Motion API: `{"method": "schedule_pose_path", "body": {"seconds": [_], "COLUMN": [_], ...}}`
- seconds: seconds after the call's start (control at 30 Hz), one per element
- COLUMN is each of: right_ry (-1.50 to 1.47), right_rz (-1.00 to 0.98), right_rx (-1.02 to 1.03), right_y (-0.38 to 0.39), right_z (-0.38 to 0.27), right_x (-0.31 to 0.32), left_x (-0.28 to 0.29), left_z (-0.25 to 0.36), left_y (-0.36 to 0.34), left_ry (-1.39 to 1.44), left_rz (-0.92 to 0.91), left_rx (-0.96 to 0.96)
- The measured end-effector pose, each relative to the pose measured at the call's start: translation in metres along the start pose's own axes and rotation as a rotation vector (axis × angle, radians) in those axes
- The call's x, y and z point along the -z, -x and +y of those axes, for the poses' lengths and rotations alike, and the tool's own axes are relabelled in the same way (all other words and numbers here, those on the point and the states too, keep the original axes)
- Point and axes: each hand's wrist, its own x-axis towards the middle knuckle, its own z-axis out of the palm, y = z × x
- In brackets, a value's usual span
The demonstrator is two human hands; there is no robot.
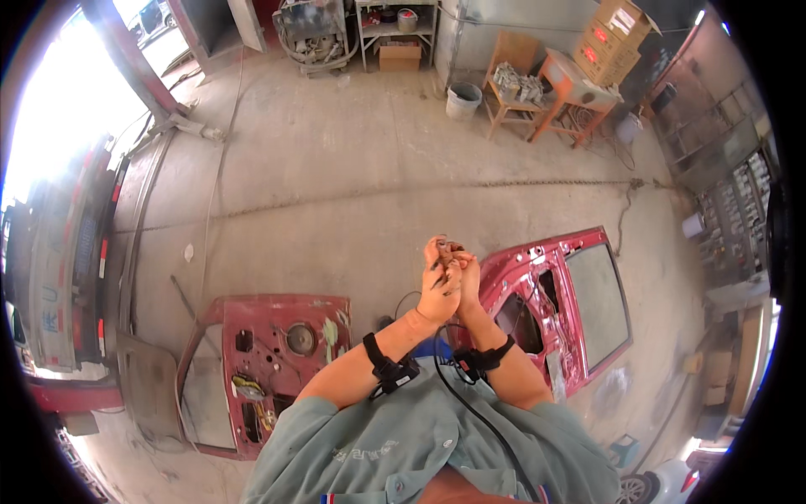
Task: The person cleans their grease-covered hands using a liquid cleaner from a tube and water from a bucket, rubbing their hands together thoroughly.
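Observation:
My left hand and my right hand are pressed together in front of my chest, above the floor. Dark smudges mark the left hand and its fingers. The fingers of both hands are curled against each other. Whatever lies between them, if anything, is hidden. Just right of the hands is a red car door with its inner frame bare, lying on the floor. A second red car door, scuffed and with a round opening, lies to the left, below my left forearm.
A grey bucket stands beside a wooden chair loaded with grey parts. Cardboard boxes are stacked on an orange table. A lift post rises at far left. A chain crosses the concrete floor.

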Motion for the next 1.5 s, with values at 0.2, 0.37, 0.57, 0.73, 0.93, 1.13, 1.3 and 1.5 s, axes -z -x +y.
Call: {"method": "schedule_pose_path", "body": {"seconds": [0.2, 0.37, 0.57, 0.73, 0.93, 1.13, 1.3, 1.5], "right_ry": [-0.770, -1.339, -1.413, -1.129, -1.210, -1.124, 0.175, 0.280], "right_rz": [-0.156, -0.378, -0.535, -0.315, -0.282, 0.004, -0.026, -0.038], "right_rx": [-0.086, -0.231, -0.407, -0.536, -0.700, -0.651, 0.160, 0.404], "right_y": [-0.121, -0.235, -0.394, -0.503, -0.612, -0.715, -0.775, -0.844], "right_z": [-0.073, -0.111, -0.131, -0.167, -0.175, -0.189, -0.219, -0.249], "right_x": [-0.048, -0.068, -0.109, -0.157, -0.223, -0.298, -0.329, -0.358], "left_x": [0.019, -0.010, 0.065, 0.119, 0.155, 0.158, 0.168, 0.202], "left_z": [0.024, 0.094, 0.007, -0.020, 0.007, 0.026, 0.030, 0.028], "left_y": [-0.149, -0.280, -0.403, -0.514, -0.648, -0.793, -0.894, -0.991], "left_ry": [-0.169, 0.613, -0.059, -1.236, -1.240, -1.578, -1.344, -0.893], "left_rz": [-0.112, 0.240, -0.235, -0.657, -0.799, -0.875, -0.752, -0.646], "left_rx": [0.403, 0.860, 0.592, -0.358, -0.075, -0.108, 0.050, 0.158]}}
